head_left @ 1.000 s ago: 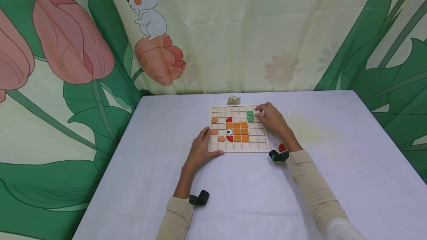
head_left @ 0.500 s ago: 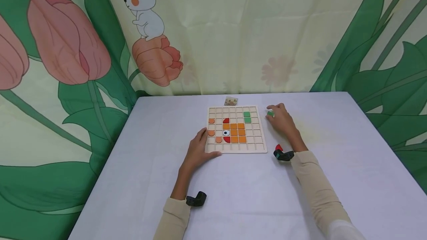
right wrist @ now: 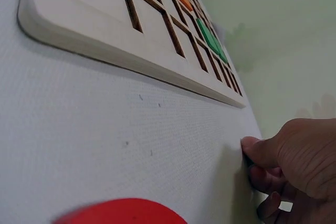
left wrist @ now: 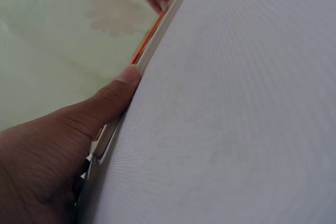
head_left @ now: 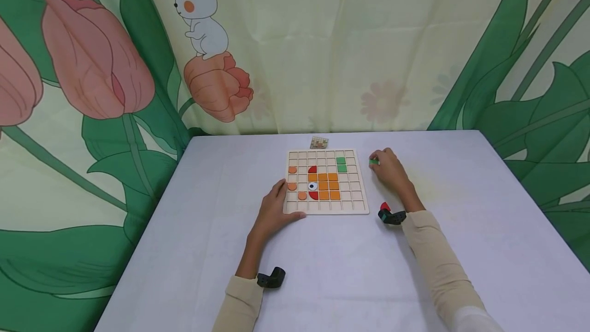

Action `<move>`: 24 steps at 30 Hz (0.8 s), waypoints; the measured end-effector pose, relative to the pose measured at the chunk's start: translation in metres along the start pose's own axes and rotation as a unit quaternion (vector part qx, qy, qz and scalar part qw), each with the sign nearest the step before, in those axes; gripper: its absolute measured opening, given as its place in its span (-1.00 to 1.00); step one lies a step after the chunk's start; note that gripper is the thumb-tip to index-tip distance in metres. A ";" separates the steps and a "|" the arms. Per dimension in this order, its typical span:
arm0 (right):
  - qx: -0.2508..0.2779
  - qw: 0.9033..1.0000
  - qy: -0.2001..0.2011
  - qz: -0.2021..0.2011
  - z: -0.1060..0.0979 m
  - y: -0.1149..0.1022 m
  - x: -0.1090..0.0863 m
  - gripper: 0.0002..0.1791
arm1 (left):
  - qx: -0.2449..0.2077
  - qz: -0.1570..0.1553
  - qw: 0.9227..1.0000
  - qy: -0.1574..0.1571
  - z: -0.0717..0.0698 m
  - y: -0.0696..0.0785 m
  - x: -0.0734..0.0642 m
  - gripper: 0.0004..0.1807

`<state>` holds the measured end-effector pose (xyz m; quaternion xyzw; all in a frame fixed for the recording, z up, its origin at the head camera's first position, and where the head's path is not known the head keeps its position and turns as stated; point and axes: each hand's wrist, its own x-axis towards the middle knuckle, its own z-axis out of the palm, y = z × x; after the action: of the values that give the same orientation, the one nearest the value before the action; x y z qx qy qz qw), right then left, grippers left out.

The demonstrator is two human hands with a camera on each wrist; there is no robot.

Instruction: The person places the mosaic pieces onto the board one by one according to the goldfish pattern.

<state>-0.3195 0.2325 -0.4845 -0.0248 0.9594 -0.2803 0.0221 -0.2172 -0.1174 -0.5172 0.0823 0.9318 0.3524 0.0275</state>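
Observation:
A wooden grid board (head_left: 359, 208) lies mid-table. My left hand (head_left: 273, 209) holds its near left corner, fingers along the left side and thumb (left wrist: 113, 95) against the front edge. Just right of the board, my right hand (head_left: 389, 169) pinches a small green tile (head_left: 374, 162), mostly hidden by the fingers. Set in the grid are orange square tiles (head_left: 329, 186), two green squares (head_left: 341, 164), a round eye piece (head_left: 312, 186), red curved pieces (head_left: 313, 195) and light orange discs (head_left: 301, 195).
A red piece (head_left: 384, 207) lies on the table by my right wrist, showing large in the right wrist view. Beyond the board's far edge is a small patterned card (head_left: 319, 142). A printed curtain (head_left: 313, 65) hangs behind the white-covered table (head_left: 221, 193).
My right hand has moved from over the board's far right part to the table right of it. Its fingers have closed on a green tile there. The left hand keeps its place on the board.

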 end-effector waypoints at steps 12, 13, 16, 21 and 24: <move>-0.003 0.999 -0.048 0.010 0.004 -0.004 0.000 -0.61 | 0.002 0.000 1.000 0.005 0.000 -0.001 -0.001 0.26; -0.004 0.999 -0.051 0.007 0.005 -0.005 0.001 -0.60 | 0.002 0.000 1.000 0.005 0.000 -0.001 -0.001 0.26; -0.003 0.998 -0.060 -0.002 0.005 -0.006 0.000 -0.58 | 0.001 0.000 1.000 0.005 0.000 -0.001 0.000 0.26; -0.004 0.998 -0.061 -0.030 0.005 -0.008 -0.001 -0.58 | -0.009 -0.001 1.000 0.004 0.000 -0.001 0.000 0.26; -0.002 0.997 -0.060 -0.046 0.006 -0.012 -0.001 -0.59 | -0.009 -0.002 1.000 0.003 0.001 -0.001 0.000 0.27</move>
<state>-0.3173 0.2191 -0.4824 -0.0861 0.9545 -0.2775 0.0666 -0.2176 -0.1174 -0.5185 0.0795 0.9288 0.3610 0.0259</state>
